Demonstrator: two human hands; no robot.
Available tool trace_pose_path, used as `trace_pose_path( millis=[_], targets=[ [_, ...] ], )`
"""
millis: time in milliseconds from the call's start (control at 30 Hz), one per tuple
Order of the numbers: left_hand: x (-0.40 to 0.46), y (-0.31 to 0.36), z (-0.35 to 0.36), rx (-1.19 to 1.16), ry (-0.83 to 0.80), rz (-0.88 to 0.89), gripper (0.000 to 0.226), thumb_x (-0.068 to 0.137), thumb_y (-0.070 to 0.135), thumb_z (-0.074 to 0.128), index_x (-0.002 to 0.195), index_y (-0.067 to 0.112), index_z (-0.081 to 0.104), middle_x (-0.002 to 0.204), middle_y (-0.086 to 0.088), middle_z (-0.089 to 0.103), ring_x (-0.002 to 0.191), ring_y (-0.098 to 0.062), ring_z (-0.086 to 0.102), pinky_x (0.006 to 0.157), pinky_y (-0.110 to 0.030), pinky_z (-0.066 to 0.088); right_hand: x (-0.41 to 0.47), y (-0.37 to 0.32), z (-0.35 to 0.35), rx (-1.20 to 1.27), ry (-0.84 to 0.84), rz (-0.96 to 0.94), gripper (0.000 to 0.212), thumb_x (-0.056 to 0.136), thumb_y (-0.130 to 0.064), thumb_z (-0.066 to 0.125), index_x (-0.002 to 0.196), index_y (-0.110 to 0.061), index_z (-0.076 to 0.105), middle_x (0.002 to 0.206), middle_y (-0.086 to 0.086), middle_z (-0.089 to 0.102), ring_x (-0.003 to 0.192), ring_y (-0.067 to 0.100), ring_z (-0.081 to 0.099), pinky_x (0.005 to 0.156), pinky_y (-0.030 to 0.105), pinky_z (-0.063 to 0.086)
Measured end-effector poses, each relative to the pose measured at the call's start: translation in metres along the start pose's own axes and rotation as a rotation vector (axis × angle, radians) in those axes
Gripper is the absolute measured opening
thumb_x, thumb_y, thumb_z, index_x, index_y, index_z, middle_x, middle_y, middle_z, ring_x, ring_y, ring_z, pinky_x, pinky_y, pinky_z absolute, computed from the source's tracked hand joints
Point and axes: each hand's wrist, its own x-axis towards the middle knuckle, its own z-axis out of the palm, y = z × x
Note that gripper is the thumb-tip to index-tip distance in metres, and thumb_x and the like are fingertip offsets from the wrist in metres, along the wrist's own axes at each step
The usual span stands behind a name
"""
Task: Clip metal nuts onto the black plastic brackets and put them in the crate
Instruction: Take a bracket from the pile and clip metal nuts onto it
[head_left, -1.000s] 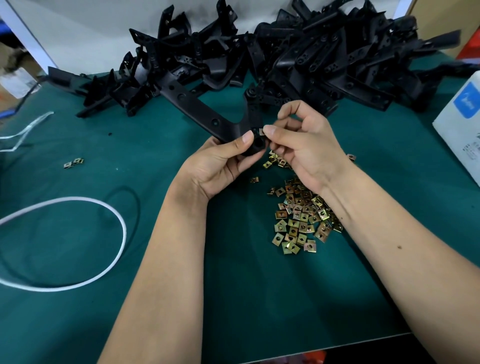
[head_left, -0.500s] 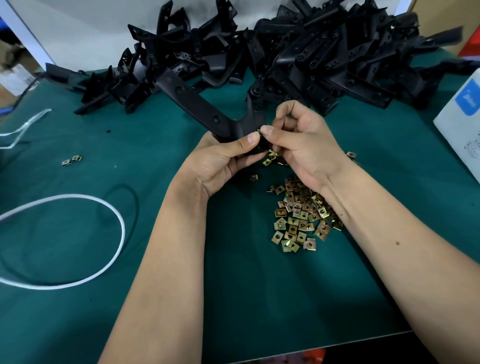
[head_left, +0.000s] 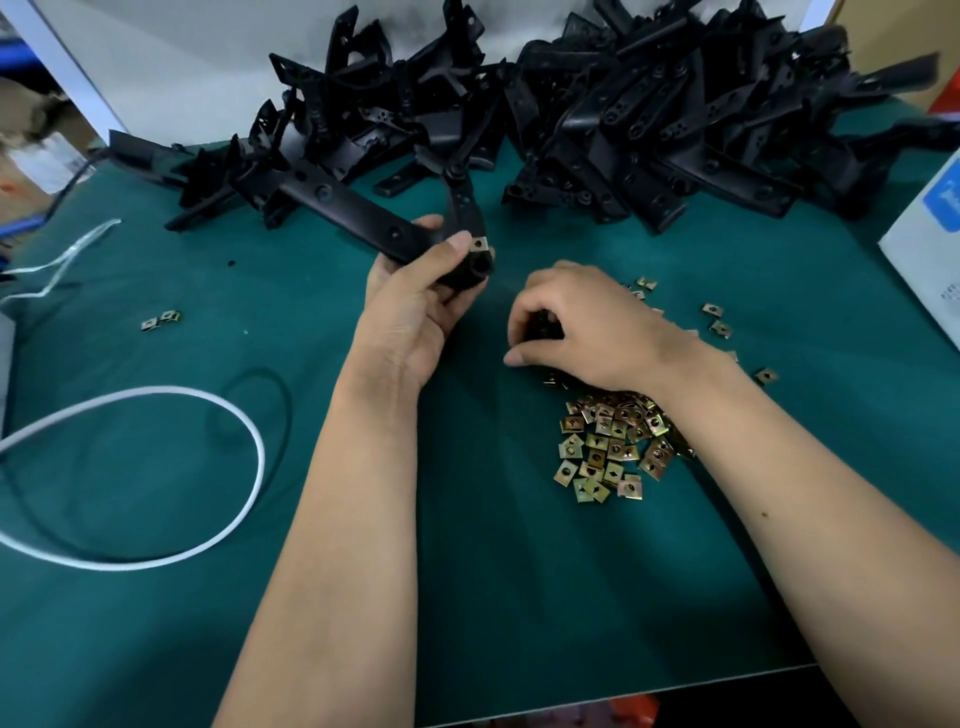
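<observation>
I am holding the black plastic bracket (head_left: 363, 210) up off the green tabletop (head_left: 467, 597) with my left hand (head_left: 410, 312), fingers curled around its near end and the thumb pressing just beside a metal clip nut (head_left: 478, 243) that is already sitting on the bracket's tab. My right hand (head_left: 587, 327) is hovering low over the scattered clip nuts (head_left: 610, 447), fingers curled downward as if picking; I cannot tell whether a nut is already pinched between them, since the fingertips are hidden under the hand. The big heap of unfinished brackets (head_left: 649, 119) is lying along the far edge of the tabletop, well apart from the nuts, and the crate is not showing anywhere in this view. I am judging the bracket to be light and stiff, long enough to swing, so gripping it close to the tab being worked is steadying it best. The nuts are looking small, thin and springy, with slick plated faces, so I am expecting to take one by its flat sides and slide the open mouth over the tab edge. A loop of white cord (head_left: 208, 540) is lying to the left
</observation>
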Motion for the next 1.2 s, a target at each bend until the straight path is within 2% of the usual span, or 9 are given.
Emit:
trace_pose_path(
  millis=[100, 200, 267, 400, 533, 800, 933, 1100, 1200],
  targets=[
    [0.001, 0.0, 0.001, 0.042, 0.017, -0.014, 0.009, 0.094, 0.014, 0.07, 0.099, 0.012, 0.063, 0.1, -0.014, 0.071, 0.089, -0.022, 0.073, 0.079, -0.034, 0.058, 0.001, -0.004, 0.005, -0.005, 0.111, 0.018, 0.017, 0.095, -0.034, 0.072, 0.092, -0.017, 0.073, 0.09, -0.005, 0.066, 0.092, 0.017, 0.059, 0.086, 0.041, 0.048],
    [0.0, -0.001, 0.0, 0.099, -0.003, -0.034, 0.013, 0.093, 0.013, 0.071, 0.087, 0.015, 0.061, 0.091, -0.008, 0.068, 0.082, -0.021, 0.067, 0.077, -0.035, 0.054, 0.001, -0.003, 0.007, 0.408, 0.292, 0.132, 0.012, 0.101, -0.021, 0.065, 0.091, -0.016, 0.067, 0.076, -0.003, 0.073, 0.069, 0.011, 0.065, 0.068, 0.029, 0.052],
    [-0.001, 0.0, 0.001, 0.138, -0.032, -0.056, 0.014, 0.092, 0.013, 0.073, 0.088, 0.016, 0.06, 0.088, -0.005, 0.069, 0.078, -0.02, 0.067, 0.072, -0.034, 0.054, 0.002, -0.003, 0.007, 0.683, 0.377, 0.201, 0.011, 0.103, -0.015, 0.061, 0.093, -0.013, 0.066, 0.072, 0.0, 0.074, 0.06, 0.009, 0.061, 0.059, 0.022, 0.049],
    [-0.005, 0.0, 0.004, 0.153, -0.086, -0.089, 0.014, 0.093, 0.013, 0.071, 0.102, 0.008, 0.06, 0.089, -0.011, 0.073, 0.078, -0.022, 0.072, 0.066, -0.03, 0.057, 0.004, -0.005, 0.011, 0.964, 0.43, 0.228, 0.015, 0.101, -0.004, 0.061, 0.099, -0.013, 0.073, 0.075, -0.001, 0.073, 0.066, 0.007, 0.061, 0.063, 0.022, 0.051],
    [-0.007, -0.001, 0.007, 0.169, -0.102, -0.095, 0.032, 0.093, 0.017, 0.07, 0.12, 0.003, 0.061, 0.094, -0.015, 0.075, 0.083, -0.024, 0.073, 0.071, -0.031, 0.059, 0.006, -0.006, 0.011, 1.036, 0.442, 0.216, 0.012, 0.098, -0.002, 0.065, 0.1, -0.011, 0.073, 0.076, -0.002, 0.073, 0.069, 0.008, 0.064, 0.065, 0.021, 0.053],
    [-0.005, -0.002, 0.006, 0.159, -0.081, -0.106, 0.043, 0.093, 0.023, 0.071, 0.128, 0.003, 0.06, 0.1, -0.016, 0.076, 0.085, -0.022, 0.074, 0.068, -0.028, 0.057, 0.005, -0.004, 0.01, 1.099, 0.457, 0.216, 0.006, 0.097, -0.001, 0.068, 0.102, -0.002, 0.071, 0.082, 0.006, 0.077, 0.07, 0.012, 0.067, 0.065, 0.021, 0.054],
    [-0.005, -0.002, 0.005, 0.174, -0.074, -0.103, 0.034, 0.095, 0.022, 0.07, 0.123, 0.004, 0.061, 0.095, -0.015, 0.078, 0.082, -0.021, 0.074, 0.066, -0.028, 0.057, 0.005, -0.003, 0.011, 1.133, 0.466, 0.217, 0.006, 0.097, -0.002, 0.067, 0.1, -0.005, 0.071, 0.085, 0.008, 0.078, 0.071, 0.013, 0.068, 0.065, 0.022, 0.055],
    [-0.005, -0.003, 0.007, 0.216, -0.033, -0.111, 0.035, 0.095, 0.023, 0.071, 0.124, 0.006, 0.062, 0.114, -0.02, 0.071, 0.091, -0.026, 0.068, 0.07, -0.03, 0.056, 0.006, -0.004, 0.013, 1.105, 0.476, 0.217, 0.006, 0.095, -0.002, 0.07, 0.096, -0.008, 0.071, 0.076, 0.004, 0.075, 0.069, 0.013, 0.069, 0.065, 0.022, 0.055],
    [-0.005, -0.003, 0.008, 0.22, -0.029, -0.112, 0.032, 0.096, 0.023, 0.07, 0.122, 0.006, 0.063, 0.107, -0.017, 0.073, 0.087, -0.024, 0.07, 0.069, -0.03, 0.056, 0.006, -0.005, 0.012, 1.097, 0.476, 0.202, 0.008, 0.094, -0.002, 0.072, 0.093, -0.01, 0.071, 0.077, 0.008, 0.074, 0.07, 0.014, 0.069, 0.065, 0.022, 0.055]
  ],
)
